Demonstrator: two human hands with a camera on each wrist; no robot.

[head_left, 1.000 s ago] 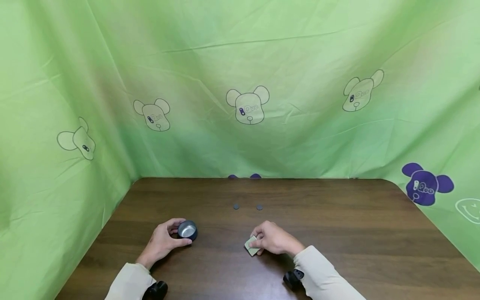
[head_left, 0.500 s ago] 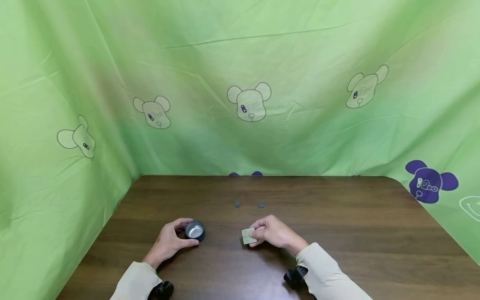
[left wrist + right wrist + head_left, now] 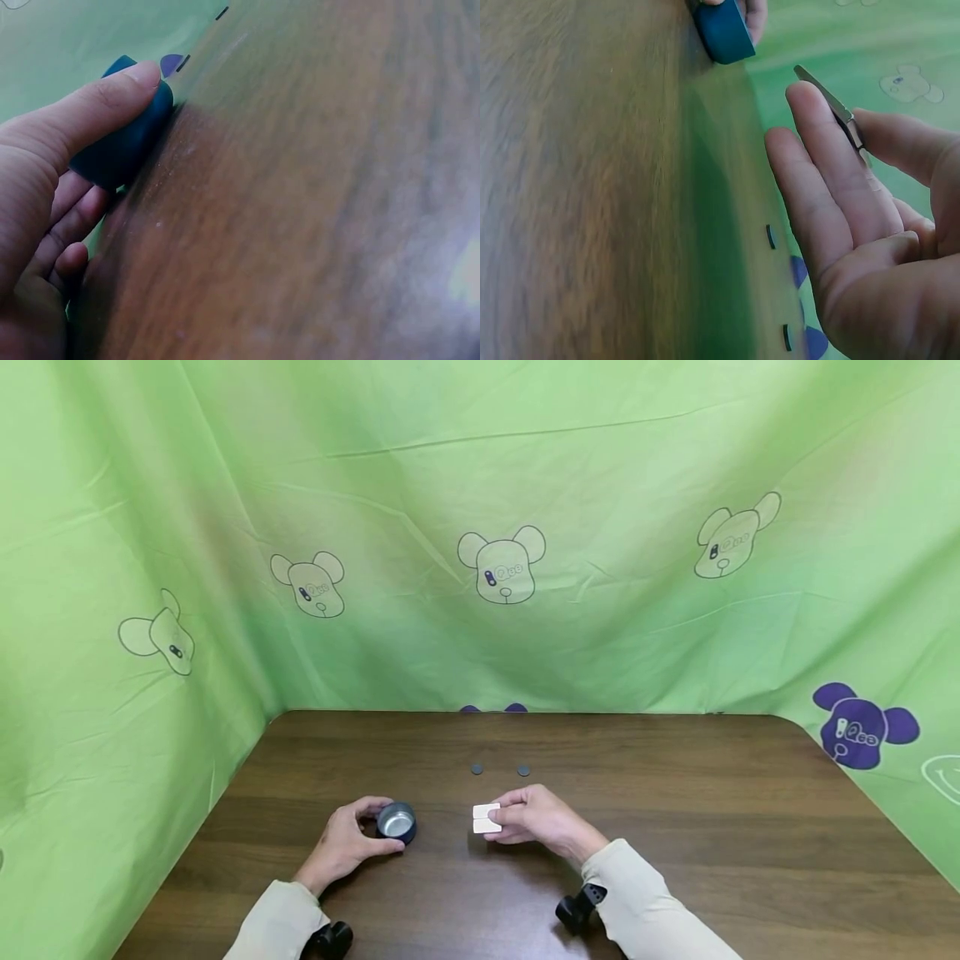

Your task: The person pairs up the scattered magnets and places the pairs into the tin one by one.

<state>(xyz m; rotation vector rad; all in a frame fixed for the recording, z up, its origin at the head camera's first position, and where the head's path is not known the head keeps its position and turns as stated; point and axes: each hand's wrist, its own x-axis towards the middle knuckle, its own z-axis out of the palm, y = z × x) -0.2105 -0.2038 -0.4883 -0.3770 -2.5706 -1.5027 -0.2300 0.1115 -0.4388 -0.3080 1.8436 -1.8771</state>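
Note:
My left hand (image 3: 347, 845) holds a small round dark blue cup (image 3: 410, 833) with a silver inside, thumb and fingers on opposite sides of it. It stands upright on the table. In the left wrist view the thumb lies along the wall of the cup (image 3: 124, 154). To the right, my right hand (image 3: 546, 820) pinches a small pale square piece (image 3: 483, 826), flat and thin, with a line across its middle. The right wrist view shows this piece (image 3: 826, 94) edge-on between thumb and fingertips, raised off the table.
Two small dark discs, a left one (image 3: 477, 769) and a right one (image 3: 523, 771), lie on the brown wooden table (image 3: 637, 802) beyond my hands. A green curtain (image 3: 390, 652) with bear-head drawings hangs behind the table and at its sides.
My left hand and the cup have shifted a little right. The right hand has moved left and away from me, turning the square piece level, so its face now looks bright white.

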